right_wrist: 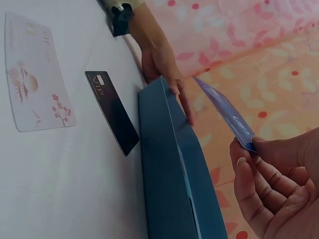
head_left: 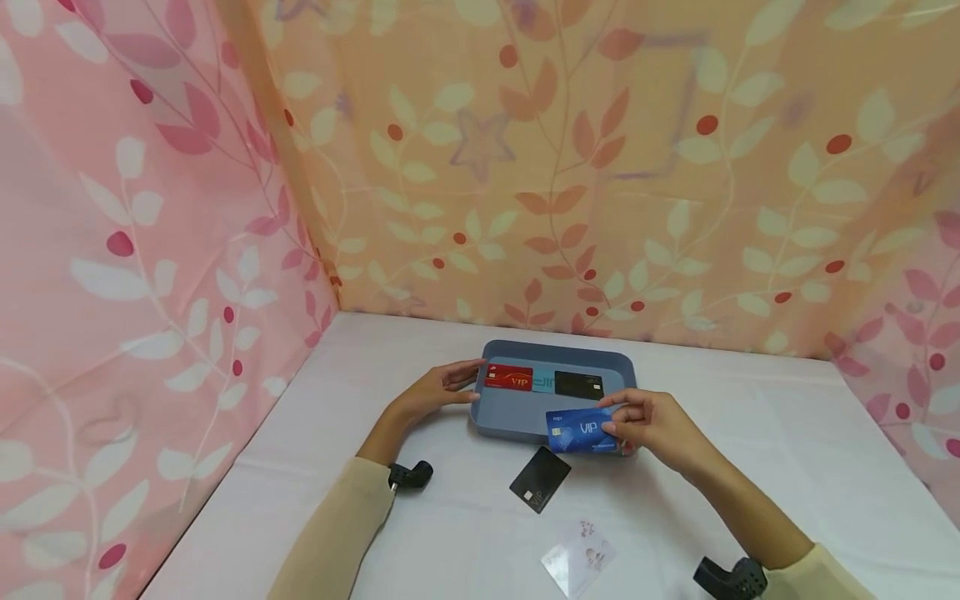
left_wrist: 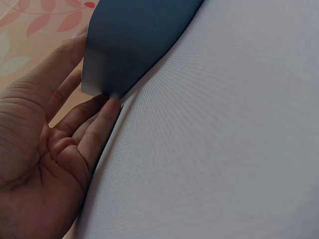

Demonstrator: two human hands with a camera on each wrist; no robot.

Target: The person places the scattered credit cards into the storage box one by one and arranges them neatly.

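Between thumb and fingers, my right hand (head_left: 656, 427) pinches a blue VIP card (head_left: 570, 432) by its right end. The head view shows this card over the front right part of a grey-blue tray (head_left: 506, 421); in the right wrist view it is tilted and above the tray wall (right_wrist: 162, 164). My left hand (head_left: 435, 390) touches the tray's left end, fingers extended along the rim and thumb lower down. Inside the tray, a red VIP card (head_left: 510, 377), a light blue card (head_left: 543, 382) and a black card (head_left: 579, 385) lie in a row, the light blue one partly covered.
In front of the tray, a black VIP card (head_left: 540, 480) lies on the white tablecloth (head_left: 450, 533). Nearer still is a pale card with a floral print (right_wrist: 37, 79). Patterned cloth (head_left: 480, 183) walls the table at the back and both sides.
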